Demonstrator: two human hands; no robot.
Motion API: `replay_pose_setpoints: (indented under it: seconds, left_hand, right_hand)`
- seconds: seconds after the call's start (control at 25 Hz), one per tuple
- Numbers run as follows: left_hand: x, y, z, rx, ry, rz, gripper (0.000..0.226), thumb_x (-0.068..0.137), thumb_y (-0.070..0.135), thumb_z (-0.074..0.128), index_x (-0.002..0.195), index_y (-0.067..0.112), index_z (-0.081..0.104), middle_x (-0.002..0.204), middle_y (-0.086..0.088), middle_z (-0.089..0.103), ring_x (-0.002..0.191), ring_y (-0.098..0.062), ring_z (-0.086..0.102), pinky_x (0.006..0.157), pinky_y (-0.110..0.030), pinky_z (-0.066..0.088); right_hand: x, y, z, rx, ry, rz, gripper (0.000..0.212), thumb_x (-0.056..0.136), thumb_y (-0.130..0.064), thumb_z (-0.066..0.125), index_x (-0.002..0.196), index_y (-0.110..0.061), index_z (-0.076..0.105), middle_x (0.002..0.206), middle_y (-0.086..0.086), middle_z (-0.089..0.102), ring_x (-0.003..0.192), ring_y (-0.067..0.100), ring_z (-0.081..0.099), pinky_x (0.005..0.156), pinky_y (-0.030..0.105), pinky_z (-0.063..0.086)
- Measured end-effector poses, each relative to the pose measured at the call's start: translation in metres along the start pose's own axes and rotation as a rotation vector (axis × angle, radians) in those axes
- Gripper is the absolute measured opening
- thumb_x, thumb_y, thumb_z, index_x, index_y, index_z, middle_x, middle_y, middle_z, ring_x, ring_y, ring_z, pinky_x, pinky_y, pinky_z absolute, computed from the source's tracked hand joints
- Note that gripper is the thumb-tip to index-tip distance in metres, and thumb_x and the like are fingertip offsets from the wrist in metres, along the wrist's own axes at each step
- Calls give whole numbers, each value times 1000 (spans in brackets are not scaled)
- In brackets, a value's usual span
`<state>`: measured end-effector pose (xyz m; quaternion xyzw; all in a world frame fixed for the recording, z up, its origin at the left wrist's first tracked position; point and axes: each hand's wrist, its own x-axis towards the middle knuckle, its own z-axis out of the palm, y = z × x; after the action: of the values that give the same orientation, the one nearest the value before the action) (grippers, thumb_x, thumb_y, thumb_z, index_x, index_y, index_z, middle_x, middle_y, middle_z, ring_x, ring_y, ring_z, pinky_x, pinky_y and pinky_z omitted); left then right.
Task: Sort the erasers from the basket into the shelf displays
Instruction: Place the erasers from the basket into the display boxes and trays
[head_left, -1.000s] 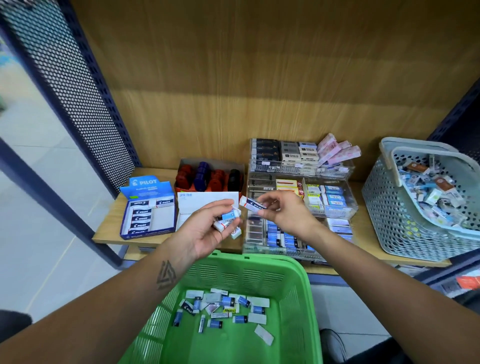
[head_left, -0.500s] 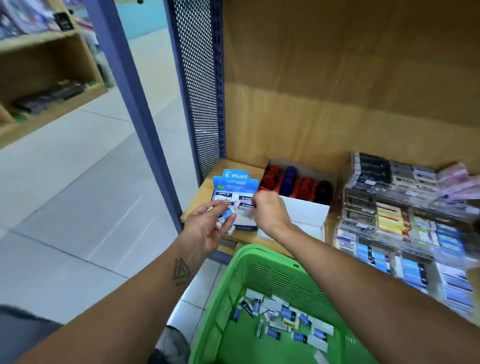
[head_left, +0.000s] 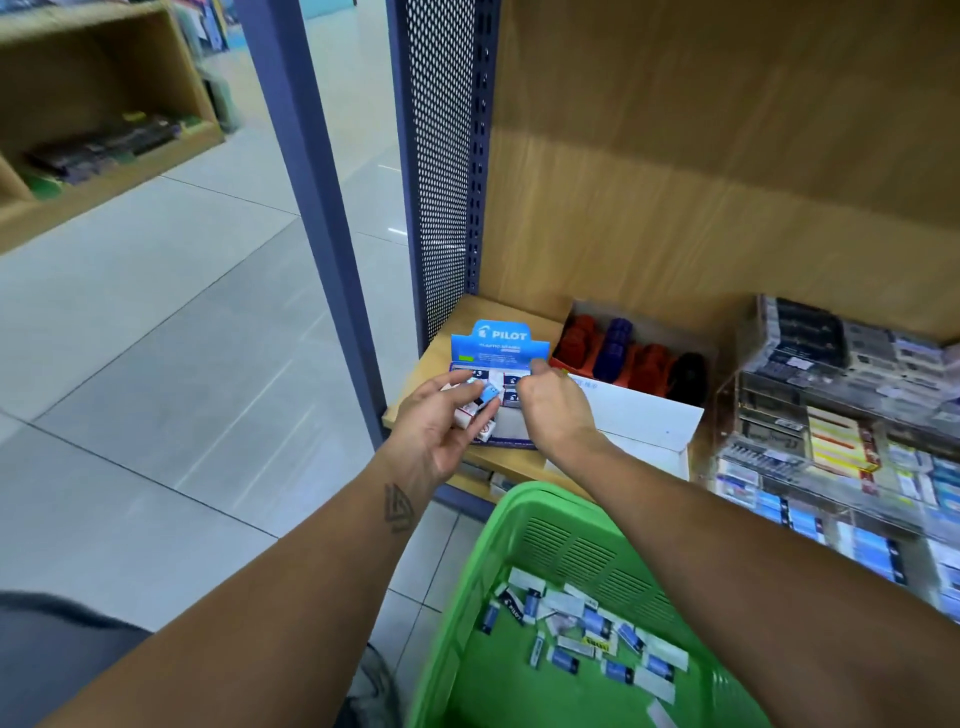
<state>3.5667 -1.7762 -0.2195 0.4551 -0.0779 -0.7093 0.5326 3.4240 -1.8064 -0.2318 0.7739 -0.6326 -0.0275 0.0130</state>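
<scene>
We read "PILOT" in white on the header of the blue display box (head_left: 500, 340) (the smaller lines under it are too blurred). Print on the erasers (head_left: 563, 605) in the basket (head_left: 470, 613) stays illegible.

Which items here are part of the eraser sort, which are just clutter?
In play: left hand holding a few erasers; right hand over Pilot display box; green basket.
Clutter: stamp box; white box; acrylic organizer.
</scene>
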Motion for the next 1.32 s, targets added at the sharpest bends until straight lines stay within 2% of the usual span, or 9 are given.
replay_pose_setpoints:
  seconds: [0.28, 0.4, 0.52, 0.68, 0.8, 0.92, 1.08, 1.24, 1.32]
  left_hand:
    - [2, -6, -15, 53, 42, 40, 24, 79, -9, 75, 100, 0, 66, 103, -20, 73, 77, -25, 76, 65, -32, 61]
    - [0, -9, -17, 84, 39, 62, 26, 77, -6, 78, 101, -1, 67, 111, -20, 71, 81, -25, 75, 65, -31, 60]
    - [-2, -11, -13, 110, 29, 69, 24, 77, -3, 79, 98, 0, 68, 114, -18, 70, 83, -26, 75, 66, -31, 60]
    - [-8, -13, -6, 47, -21, -19, 3, 91, 5, 69, 93, 4, 68, 109, -20, 72, 89, -29, 72, 69, -37, 63]
    - [-10, -13, -1, 9, -71, -70, 21, 93, 14, 68, 108, 1, 67, 114, -22, 71, 90, -30, 73, 74, -40, 62]
    - [-15, -14, 4, 53, -174, -89, 45, 92, 40, 68, 118, 4, 65, 116, -17, 72, 102, -26, 72, 84, -38, 60]
    - [-17, -19, 2, 91, -185, -58, 35, 92, 15, 69, 124, 2, 63, 122, -19, 69, 105, -28, 69, 82, -36, 61]
    - [-18, -18, -1, 68, -171, -44, 34, 92, 6, 68, 124, -1, 62, 113, -21, 71, 97, -30, 71, 71, -33, 62]
    - [-18, -16, -2, 63, -163, -57, 35, 91, 6, 69, 125, -2, 61, 112, -22, 72, 95, -31, 73, 73, -37, 62]
  right_hand:
    - [9, -2, 17, 82, 20, 56, 28, 87, 4, 50, 108, -5, 65, 110, 16, 63, 100, 36, 65, 80, 39, 52]
    - [2, 4, 7, 669, 60, 202, 40, 79, 8, 52, 108, -14, 69, 110, 9, 69, 93, 27, 66, 83, 37, 55]
    - [-23, 8, -16, 1357, -167, 111, 42, 80, 16, 60, 103, -17, 70, 111, 13, 71, 88, 19, 68, 84, 35, 56]
    - [-40, 24, -22, 1348, -88, 111, 26, 81, 3, 76, 99, -14, 72, 93, 22, 71, 79, 21, 66, 77, 34, 55]
    - [-38, 33, -28, 1345, 92, 195, 23, 80, -1, 79, 101, -11, 74, 86, 8, 68, 76, 17, 60, 75, 31, 53]
    - [-45, 23, -40, 1257, 58, 90, 26, 75, 2, 82, 96, -9, 70, 83, 5, 64, 68, 9, 59, 70, 23, 53]
    - [-45, 9, -44, 1259, -45, 77, 20, 81, 8, 69, 95, -5, 71, 84, 8, 69, 74, 11, 62, 73, 27, 53]
    - [-39, 11, -42, 1190, -176, 267, 11, 91, -21, 69, 89, -11, 73, 78, 1, 66, 68, 13, 57, 64, 26, 47]
    - [-40, 11, -40, 1292, -242, 322, 10, 88, -16, 73, 84, -8, 73, 69, 3, 64, 62, 13, 56, 58, 25, 47]
